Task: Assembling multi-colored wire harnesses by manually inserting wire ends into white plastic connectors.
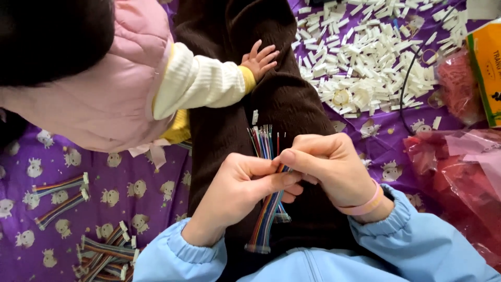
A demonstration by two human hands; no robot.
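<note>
Two adult hands, the left hand (237, 185) and the right hand (326, 164), are showing at centre, and one small hand (259, 59) of another person is lying on the brown fabric. One multicoloured ribbon cable (267, 206) is sitting in the two adult hands; two finished cables (60, 196) are lying apart at left, with one tangled bundle (104, 253) too overlapped for counting. The white connector housings (365, 57) are forming one heap, too many for counting, and one pink band (365, 204) is circling the right wrist.

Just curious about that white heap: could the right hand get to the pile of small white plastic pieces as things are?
Probably yes. The pile of white pieces lies open beyond the right hand, nothing between, though that hand is pinching the coloured wires.
</note>
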